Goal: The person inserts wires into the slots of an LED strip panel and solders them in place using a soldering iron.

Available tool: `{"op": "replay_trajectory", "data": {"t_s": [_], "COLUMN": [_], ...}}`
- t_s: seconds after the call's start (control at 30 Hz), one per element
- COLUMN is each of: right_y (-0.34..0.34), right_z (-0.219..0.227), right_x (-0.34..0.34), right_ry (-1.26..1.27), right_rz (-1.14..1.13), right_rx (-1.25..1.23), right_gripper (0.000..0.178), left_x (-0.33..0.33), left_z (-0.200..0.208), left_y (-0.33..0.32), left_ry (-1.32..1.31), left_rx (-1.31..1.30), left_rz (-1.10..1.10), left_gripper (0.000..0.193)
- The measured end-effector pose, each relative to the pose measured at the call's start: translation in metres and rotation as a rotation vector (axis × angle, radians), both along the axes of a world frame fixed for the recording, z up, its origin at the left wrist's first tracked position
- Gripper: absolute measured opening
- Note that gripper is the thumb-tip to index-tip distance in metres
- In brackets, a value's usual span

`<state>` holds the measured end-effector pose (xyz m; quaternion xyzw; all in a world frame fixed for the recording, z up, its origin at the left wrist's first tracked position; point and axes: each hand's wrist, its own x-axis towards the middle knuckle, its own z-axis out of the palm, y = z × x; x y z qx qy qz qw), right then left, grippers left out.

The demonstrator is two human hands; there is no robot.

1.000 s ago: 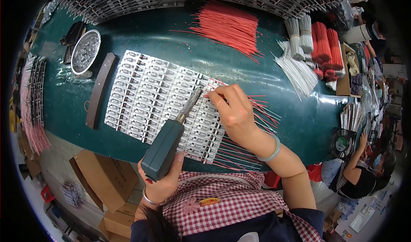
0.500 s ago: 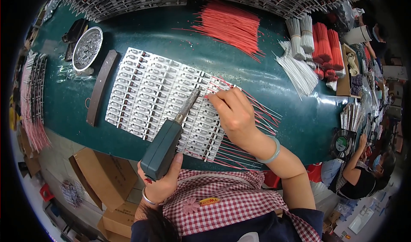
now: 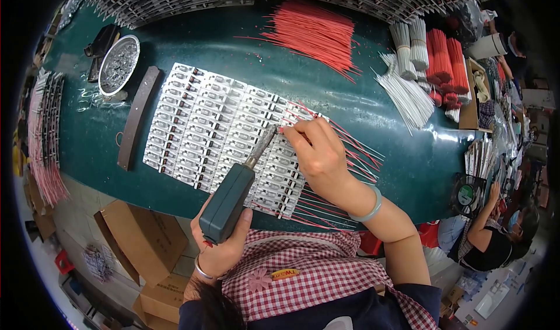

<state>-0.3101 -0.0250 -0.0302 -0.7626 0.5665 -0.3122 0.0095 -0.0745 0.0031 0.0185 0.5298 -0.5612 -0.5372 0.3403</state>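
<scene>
My left hand (image 3: 220, 256) is wrapped around the dark green handle of a soldering iron (image 3: 226, 204). Its metal tip rests at the right-hand columns of a panel of small white circuit boards (image 3: 195, 133) lying on the table. Close by that tip, my right hand (image 3: 322, 158) is pinched at the boards on a thin wire, mostly hidden by the fingers. Red and white wires (image 3: 326, 211) fan out from the panel's right edge, some passing beneath my right hand and wrist.
A pile of red wires (image 3: 315, 38) lies beyond the panel, with white wires (image 3: 408, 99) and bundled red ones (image 3: 438, 61) at right. On the left are a metal bowl (image 3: 133, 67) and a dark bar (image 3: 139, 120). Another person (image 3: 496, 234) sits at the far right.
My left hand and the soldering iron have shifted slightly right, and the tip now sits closer to my right fingertips. The right hand has hardly moved.
</scene>
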Motion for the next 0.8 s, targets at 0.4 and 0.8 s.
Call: {"op": "replay_trajectory", "data": {"t_s": [0.4,0.8], "right_y": [0.000,-0.001], "right_z": [0.003,0.001], "right_x": [0.003,0.005], "right_ry": [0.015,0.022], "right_rz": [-0.010,-0.020], "right_rx": [0.010,-0.022], "right_gripper": [0.029,0.029], "left_x": [-0.002,0.024], "left_z": [0.008,-0.016], "left_y": [0.001,0.020], "left_ry": [-0.070,-0.093], "left_rx": [0.031,-0.066], "left_rz": [0.019,-0.064], "left_gripper": [0.018,0.036]}}
